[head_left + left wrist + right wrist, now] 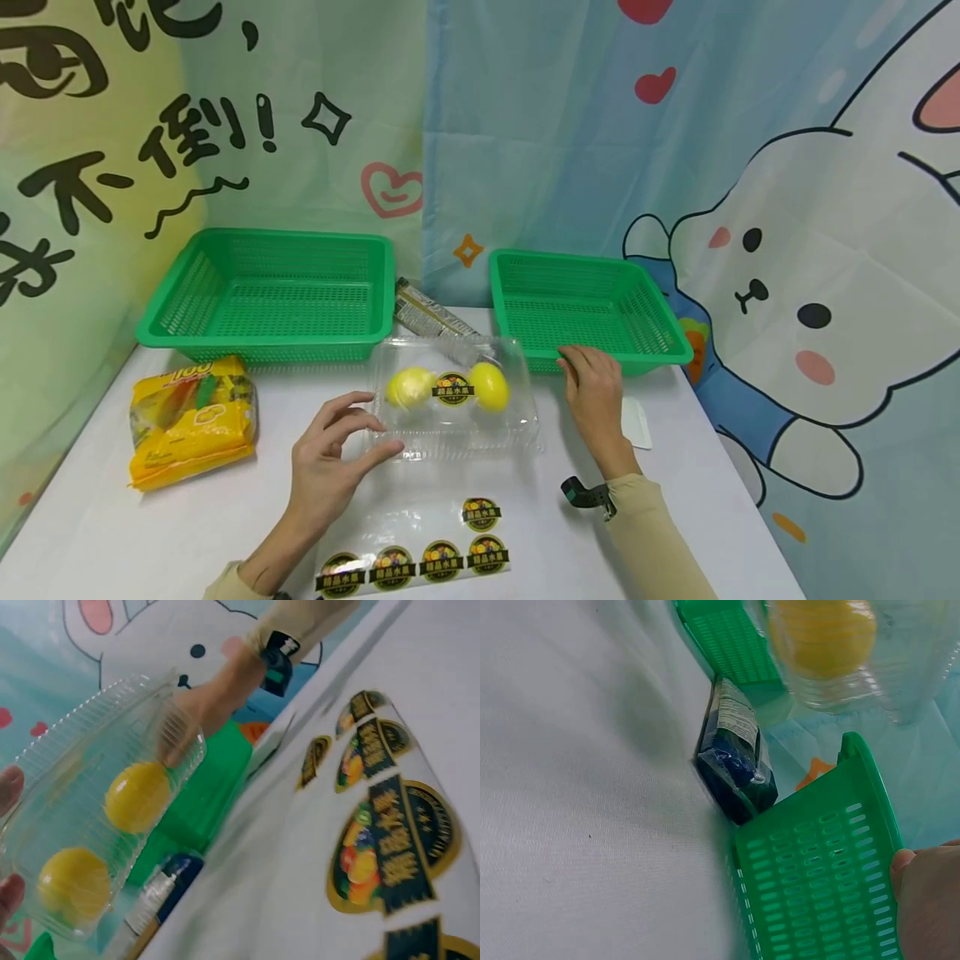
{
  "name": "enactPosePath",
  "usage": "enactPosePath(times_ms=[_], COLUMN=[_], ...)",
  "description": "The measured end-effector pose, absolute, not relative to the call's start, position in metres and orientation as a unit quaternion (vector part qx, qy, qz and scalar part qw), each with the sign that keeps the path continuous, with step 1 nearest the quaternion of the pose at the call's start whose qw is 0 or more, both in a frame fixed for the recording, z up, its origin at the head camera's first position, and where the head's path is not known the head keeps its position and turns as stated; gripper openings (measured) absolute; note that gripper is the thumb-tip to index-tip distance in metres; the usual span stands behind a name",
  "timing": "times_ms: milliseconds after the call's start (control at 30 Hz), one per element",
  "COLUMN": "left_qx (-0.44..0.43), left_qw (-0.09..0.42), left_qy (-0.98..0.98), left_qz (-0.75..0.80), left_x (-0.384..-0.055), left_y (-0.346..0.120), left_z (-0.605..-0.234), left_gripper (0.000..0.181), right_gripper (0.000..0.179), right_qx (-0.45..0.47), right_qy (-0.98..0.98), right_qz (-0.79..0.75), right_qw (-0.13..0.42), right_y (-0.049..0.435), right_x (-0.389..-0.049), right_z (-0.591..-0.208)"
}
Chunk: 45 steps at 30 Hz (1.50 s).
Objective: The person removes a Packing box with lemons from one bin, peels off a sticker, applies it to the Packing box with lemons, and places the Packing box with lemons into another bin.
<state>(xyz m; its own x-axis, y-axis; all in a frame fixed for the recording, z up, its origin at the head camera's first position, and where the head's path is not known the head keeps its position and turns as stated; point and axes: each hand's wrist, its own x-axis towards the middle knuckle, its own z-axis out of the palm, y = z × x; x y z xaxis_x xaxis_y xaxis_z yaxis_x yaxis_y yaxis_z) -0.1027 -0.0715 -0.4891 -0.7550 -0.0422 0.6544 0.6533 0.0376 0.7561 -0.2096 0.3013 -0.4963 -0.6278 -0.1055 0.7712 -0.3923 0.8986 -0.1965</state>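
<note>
While my left hand (324, 468) pinches the clear box (461, 435) mid-frame and my right hand (596, 400) grips the green basket (570, 279) right of centre, I'd judge this a transfer, next needing a level carry rightward

Head view: the clear box (454, 423) partly hides the packet (431, 315), whose fine print we can't read. The right hand (596, 400) partly covers a white card (637, 423). In the left wrist view we get only fingertips of the left hand (326, 458); the bottom edge cuts the lowest sticker (412, 946). Right wrist view: top edge crops a yellow fruit (821, 637), bottom edge the right basket (832, 787). We can't tell whether the right hand grips its rim.
</note>
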Motion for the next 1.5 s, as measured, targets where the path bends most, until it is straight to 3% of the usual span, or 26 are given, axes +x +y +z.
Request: enactPosePath(times_ms=[533,800,967,1500], left_qx=[-0.163,-0.153,-0.14,-0.147], left_qw=[0.249,0.243,0.235,0.238], left_qy=[-0.69,-0.678,-0.681,-0.686], left_qz=[-0.66,-0.677,-0.679,-0.671], left_x=[-0.128,-0.151,-0.159,-0.189], left_y=[-0.048,-0.028,-0.021,-0.002], left_z=[-0.449,-0.434,-0.43,-0.414], left_gripper=[0.027,0.023,0.022,0.023], right_gripper=[0.014,0.031,0.02,0.009], right_qx=[0.128,0.107,0.103,0.12], right_qy=[-0.892,-0.904,-0.908,-0.893], right_qz=[0.168,0.15,0.155,0.163], right_qw=[0.399,0.385,0.376,0.401], right_y=[0.301,0.302,0.302,0.301], right_x=[-0.208,-0.206,-0.205,-0.206], right_z=[-0.496,-0.496,-0.496,-0.496])
